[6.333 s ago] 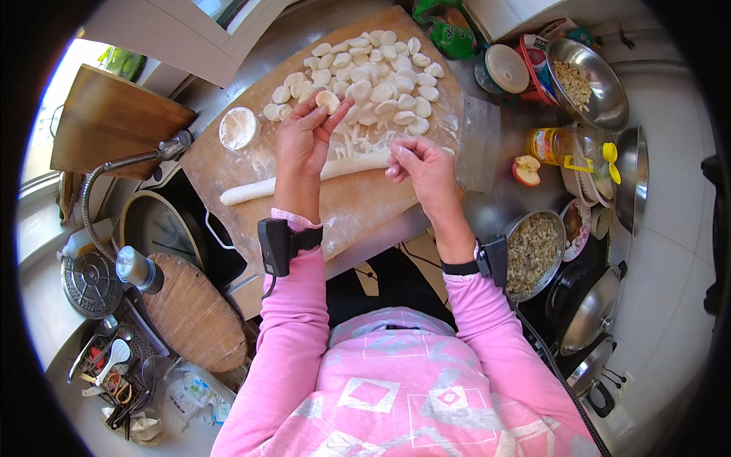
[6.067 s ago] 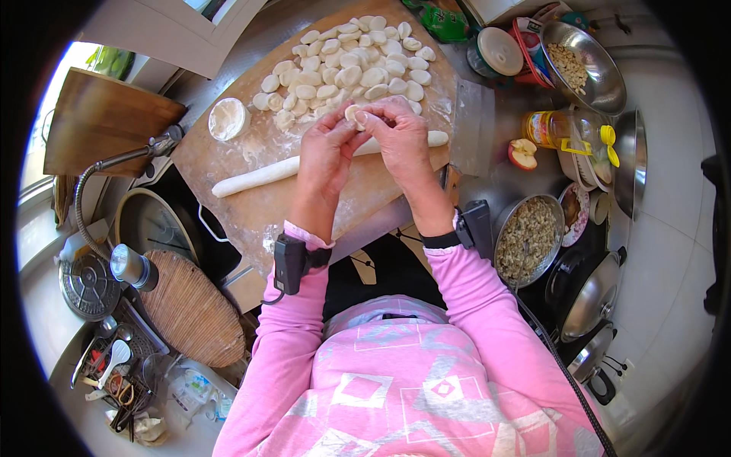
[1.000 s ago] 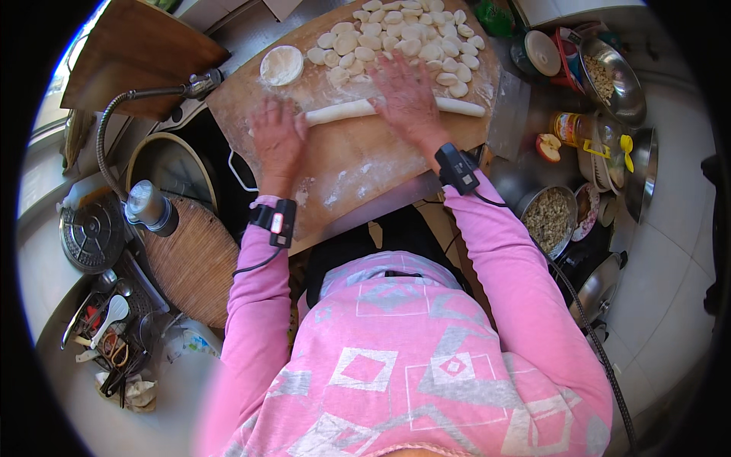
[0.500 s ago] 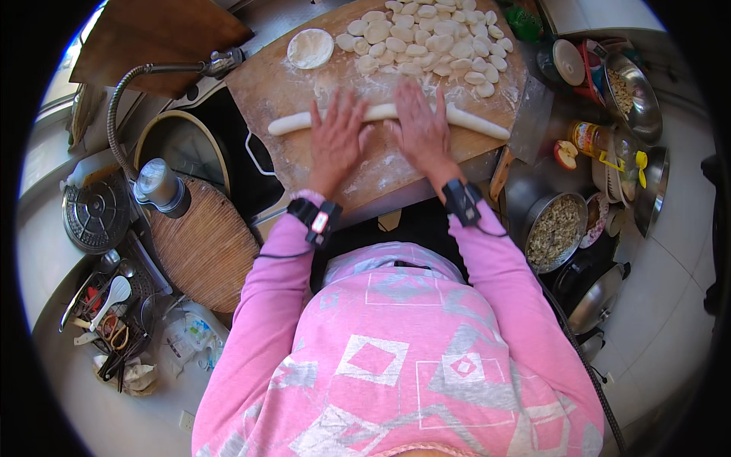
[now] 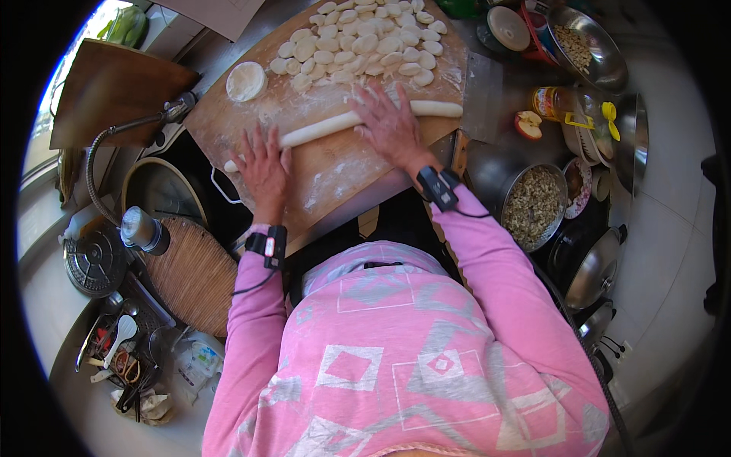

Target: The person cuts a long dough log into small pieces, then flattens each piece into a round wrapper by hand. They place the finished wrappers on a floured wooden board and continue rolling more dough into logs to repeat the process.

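Observation:
A long white dough rope (image 5: 324, 129) lies across the floured wooden board (image 5: 327, 183), its right end farther from me than its left. My left hand (image 5: 263, 171) rests flat on the rope near its left end, fingers spread. Farther right, my right hand (image 5: 390, 129) lies over the rope with its fingers stretched out. Beyond the rope, many small flattened dough pieces (image 5: 365, 42) are heaped at the board's far side. A round white floured disc or lid (image 5: 246, 81) sits to their left.
Right of the board stand a metal bowl of chopped filling (image 5: 535, 206), half an apple (image 5: 528, 125), an oil bottle (image 5: 563, 104) and another steel bowl (image 5: 601, 57). On the left are a sink with a flexible tap (image 5: 95, 164), a round wooden board (image 5: 186, 270) and a utensil basket (image 5: 126, 358).
My hands have moved apart along the dough rope, the left one toward its left end. The rope looks more slanted. The whole view has shifted, so the board appears farther left.

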`<state>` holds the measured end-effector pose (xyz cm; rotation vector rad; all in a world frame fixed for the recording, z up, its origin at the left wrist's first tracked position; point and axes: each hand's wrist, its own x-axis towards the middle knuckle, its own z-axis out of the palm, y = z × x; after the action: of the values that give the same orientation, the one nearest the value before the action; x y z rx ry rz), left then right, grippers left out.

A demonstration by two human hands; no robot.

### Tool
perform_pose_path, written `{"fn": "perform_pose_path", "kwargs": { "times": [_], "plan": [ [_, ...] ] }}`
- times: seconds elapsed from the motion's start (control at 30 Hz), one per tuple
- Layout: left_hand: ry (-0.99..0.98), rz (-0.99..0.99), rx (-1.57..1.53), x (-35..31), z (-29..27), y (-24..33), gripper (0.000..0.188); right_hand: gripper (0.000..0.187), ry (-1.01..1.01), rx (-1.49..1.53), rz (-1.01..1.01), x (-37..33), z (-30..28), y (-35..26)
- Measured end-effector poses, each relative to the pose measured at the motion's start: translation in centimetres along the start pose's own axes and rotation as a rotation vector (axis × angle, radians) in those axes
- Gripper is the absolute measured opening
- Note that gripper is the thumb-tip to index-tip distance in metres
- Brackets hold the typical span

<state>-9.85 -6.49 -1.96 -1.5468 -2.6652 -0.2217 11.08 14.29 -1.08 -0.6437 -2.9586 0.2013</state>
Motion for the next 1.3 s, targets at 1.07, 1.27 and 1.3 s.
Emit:
{"fn": "perform_pose_path", "kwargs": {
  "times": [1.07, 1.27, 1.3],
  "plan": [
    [-0.105, 0.383, -0.342, 10.2, 1.6, 20.9, 0.042, 0.078, 0.032, 0.411, 1.080, -10.6, -4.0, 4.8],
    [-0.050, 0.377, -0.501, 10.4, 2.0, 21.4, 0.030, 0.075, 0.255, 0.512, 1.079, -10.2, -3.6, 4.6],
    [-0.047, 0.370, -0.546, 10.6, 2.1, 21.4, 0.027, 0.075, 0.298, 0.531, 1.078, -10.1, -3.7, 4.4]
  ]
}}
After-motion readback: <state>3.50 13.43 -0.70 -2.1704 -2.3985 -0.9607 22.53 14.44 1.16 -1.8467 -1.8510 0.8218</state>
